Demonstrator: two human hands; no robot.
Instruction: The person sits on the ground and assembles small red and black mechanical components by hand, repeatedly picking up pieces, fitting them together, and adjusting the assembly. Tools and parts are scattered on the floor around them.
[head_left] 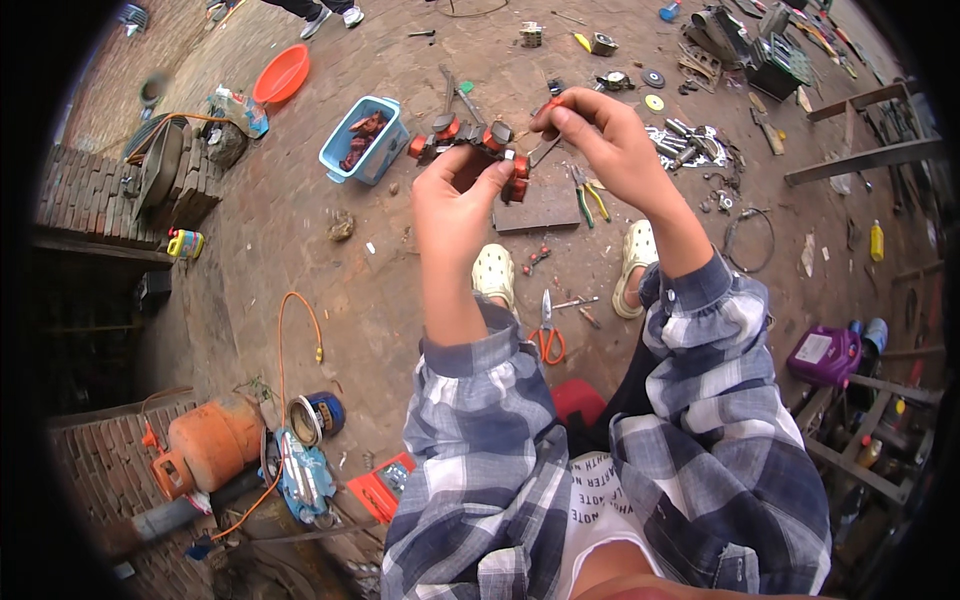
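My left hand (457,198) grips a stator (487,150), a dark metal ring with reddish copper windings on its poles, held up in front of me. To its right, my right hand (612,148) is raised, thumb and fingers pinched on a small reddish bit (547,106), perhaps copper wire; its exact shape is hard to make out. Below the hands lies a flat metal plate (538,208) on the ground. Green-and-yellow handled pliers (590,196) rest at its right end. Between my shoes are orange-handled scissors (547,338) and a small red-and-dark piece (537,261).
A light blue tub (364,170) with reddish copper coils stands left, near an orange basin (282,74). Metal parts (690,143) lie in a heap to the right. An orange gas cylinder (215,445) sits lower left, a purple jug (826,355) at right. Another person's legs show at the top.
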